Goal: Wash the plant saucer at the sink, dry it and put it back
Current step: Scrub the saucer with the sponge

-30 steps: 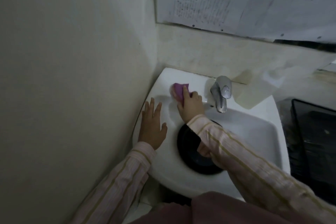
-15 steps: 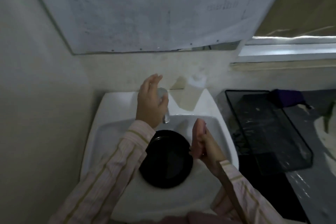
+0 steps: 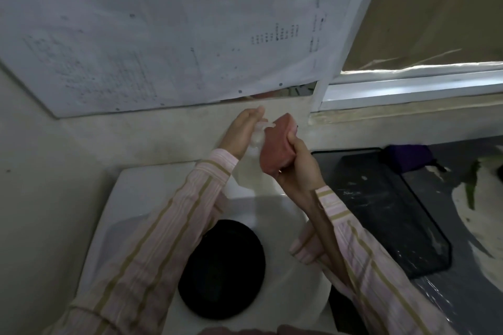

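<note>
The black round plant saucer (image 3: 223, 269) lies in the white sink (image 3: 128, 198), touched by neither hand. Above the sink's back edge stands a clear soap dispenser bottle (image 3: 250, 174). My left hand (image 3: 242, 130) lies flat on its pump head with the fingers stretched out. My right hand (image 3: 296, 168) grips a pink sponge (image 3: 275, 149) and holds it right against the pump's nozzle. My left sleeve hides the tap.
A black mesh tray (image 3: 386, 212) sits on the dark counter right of the sink, with a purple object (image 3: 408, 156) behind it. A printed paper sheet (image 3: 163, 35) hangs on the wall above. A window frame (image 3: 408, 87) is at the upper right.
My right hand picked the sponge up from the sink's back left rim and raised it to the dispenser. My left hand left the sink rim and moved onto the pump.
</note>
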